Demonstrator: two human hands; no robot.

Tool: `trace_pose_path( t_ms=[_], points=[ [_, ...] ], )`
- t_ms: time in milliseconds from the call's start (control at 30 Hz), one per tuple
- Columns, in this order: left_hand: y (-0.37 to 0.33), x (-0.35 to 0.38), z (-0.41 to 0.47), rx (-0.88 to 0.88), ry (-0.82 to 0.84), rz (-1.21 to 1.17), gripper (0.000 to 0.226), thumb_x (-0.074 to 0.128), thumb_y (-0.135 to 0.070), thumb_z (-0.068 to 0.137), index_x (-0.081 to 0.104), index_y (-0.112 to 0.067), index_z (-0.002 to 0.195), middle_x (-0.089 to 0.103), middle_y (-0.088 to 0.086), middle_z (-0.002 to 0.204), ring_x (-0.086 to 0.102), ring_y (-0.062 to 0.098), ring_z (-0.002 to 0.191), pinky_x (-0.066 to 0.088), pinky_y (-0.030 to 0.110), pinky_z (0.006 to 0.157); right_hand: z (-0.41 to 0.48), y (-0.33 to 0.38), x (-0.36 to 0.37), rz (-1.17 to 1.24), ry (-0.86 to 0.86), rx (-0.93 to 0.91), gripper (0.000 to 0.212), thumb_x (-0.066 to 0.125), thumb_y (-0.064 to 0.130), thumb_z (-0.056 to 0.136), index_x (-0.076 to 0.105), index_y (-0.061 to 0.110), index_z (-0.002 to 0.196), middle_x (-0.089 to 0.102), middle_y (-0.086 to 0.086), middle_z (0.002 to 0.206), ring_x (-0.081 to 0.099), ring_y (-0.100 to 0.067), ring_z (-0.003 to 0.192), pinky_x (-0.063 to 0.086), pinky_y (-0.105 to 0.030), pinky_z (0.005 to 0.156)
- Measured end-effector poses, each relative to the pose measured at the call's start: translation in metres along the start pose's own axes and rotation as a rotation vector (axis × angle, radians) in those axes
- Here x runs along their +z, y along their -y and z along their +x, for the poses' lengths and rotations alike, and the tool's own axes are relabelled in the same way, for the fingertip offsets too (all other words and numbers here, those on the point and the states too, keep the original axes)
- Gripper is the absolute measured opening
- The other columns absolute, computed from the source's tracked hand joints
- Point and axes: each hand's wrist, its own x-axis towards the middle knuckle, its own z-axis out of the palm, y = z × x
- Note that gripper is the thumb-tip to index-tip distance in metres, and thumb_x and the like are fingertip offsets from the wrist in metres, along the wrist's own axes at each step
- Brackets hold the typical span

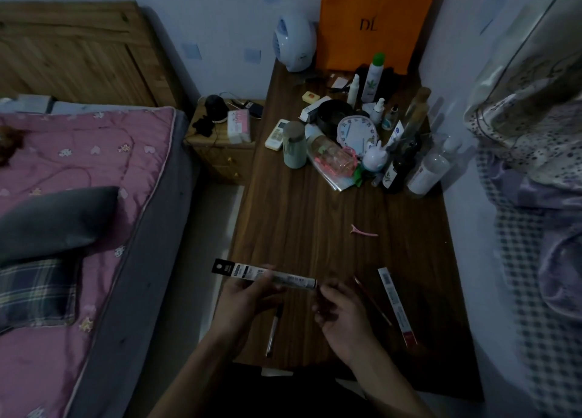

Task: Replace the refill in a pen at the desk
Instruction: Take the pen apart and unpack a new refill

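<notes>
The left hand [248,294] pinched a refill packet [267,274] crosswise above the tabletop [315,222]; the right hand's [340,307] curled fingers sat at its right end, grip unclear in the gloom. The pen [273,329] lay beneath, between both hands.

Two refill packets are showing near, left packet [271,275] and right packet [397,305], while one pen [273,326], one pink hair clip [363,230], one clock [357,132] and one orange bag [371,23] are sitting around.
</notes>
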Motion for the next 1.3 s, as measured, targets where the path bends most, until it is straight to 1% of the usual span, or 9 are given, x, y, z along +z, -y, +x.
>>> trace_pose_path(
  t_ms=[167,333,500,600,800,933,1033,1133,1300],
  points=[
    [0.009,-0.009,0.015,-0.089,-0.146,-0.184,0.033,0.064,-0.032,0.087,0.064,-0.003,0.103,0.074,0.017,0.096,0.074,0.029,0.091,0.059,0.034,0.069,0.012,0.007,-0.006,0.173,-0.104,-0.006,0.019,0.069,0.012,0.08,0.069,0.008,0.098,0.076,-0.013,0.083,0.073,-0.022,0.069,0.052,-0.029,0.059],
    [0.012,-0.02,0.04,-0.153,-0.465,-0.263,0.017,0.054,-0.023,0.094,0.06,-0.007,0.091,0.066,0.017,0.089,0.066,0.03,0.077,0.054,0.039,0.066,0.026,0.026,-0.026,0.251,-0.164,-0.099,0.017,0.054,0.015,0.095,0.065,0.007,0.105,0.076,-0.014,0.092,0.074,-0.028,0.087,0.053,-0.038,0.079],
    [0.029,-0.029,0.063,-0.104,-0.384,0.025,0.012,0.05,-0.01,0.092,0.058,-0.013,0.083,0.063,0.006,0.06,0.063,0.019,0.052,0.052,0.034,0.052,0.031,0.037,-0.027,0.257,-0.217,-0.1,0.015,0.054,0.019,0.098,0.067,0.012,0.095,0.063,-0.002,0.064,0.059,-0.017,0.065,0.049,-0.033,0.069],
    [0.048,-0.036,0.073,-0.169,-0.252,0.234,0.014,0.049,-0.026,0.098,0.058,-0.019,0.09,0.063,-0.004,0.057,0.058,0.003,0.042,0.045,0.024,0.042,0.035,0.033,-0.024,0.199,-0.245,-0.096,0.02,0.054,0.021,0.099,0.07,0.011,0.102,0.059,0.001,0.061,0.054,-0.011,0.053,0.046,-0.026,0.056],
    [0.09,-0.057,0.086,-0.167,-0.107,0.857,0.048,0.038,-0.06,0.095,0.064,-0.02,0.093,0.07,0.0,0.081,0.069,0.015,0.071,0.048,0.026,0.057,0.039,0.015,-0.014,-0.163,-0.295,-0.083,0.025,0.058,0.033,0.097,0.077,0.016,0.096,0.061,0.004,0.062,0.049,-0.007,0.047,0.038,-0.019,0.04],
    [0.108,-0.067,0.089,-0.164,-0.204,1.117,0.05,0.036,-0.063,0.092,0.057,-0.02,0.104,0.061,-0.007,0.081,0.056,0.009,0.065,0.039,0.026,0.055,0.044,0.003,-0.004,-0.341,-0.315,-0.078,0.022,0.061,0.033,0.094,0.077,0.023,0.082,0.061,0.006,0.061,0.051,-0.007,0.048,0.04,-0.022,0.044],
    [0.117,-0.073,0.086,-0.148,-0.275,1.232,0.045,0.036,-0.058,0.094,0.053,-0.019,0.107,0.051,-0.013,0.068,0.046,0.003,0.055,0.03,0.023,0.047,0.047,-0.002,0.005,-0.412,-0.309,-0.075,0.02,0.062,0.032,0.093,0.077,0.025,0.081,0.061,0.007,0.06,0.051,-0.006,0.047,0.041,-0.022,0.046],
    [0.127,-0.078,0.083,-0.135,-0.274,1.337,0.037,0.034,-0.054,0.096,0.05,-0.022,0.102,0.067,0.002,0.093,0.06,0.018,0.07,0.037,0.029,0.056,0.049,-0.006,0.01,-0.444,-0.299,-0.093,0.019,0.063,0.031,0.093,0.077,0.025,0.081,0.059,0.006,0.059,0.05,-0.006,0.048,0.039,-0.023,0.048],
    [0.132,-0.078,0.072,-0.113,-0.267,1.377,0.042,0.034,-0.059,0.092,0.057,-0.031,0.113,0.062,-0.001,0.114,0.063,0.022,0.097,0.053,0.038,0.077,0.046,-0.013,0.014,-0.493,-0.276,-0.107,0.019,0.062,0.03,0.094,0.076,0.026,0.082,0.058,0.009,0.057,0.05,-0.004,0.048,0.039,-0.023,0.051]
  ],
)
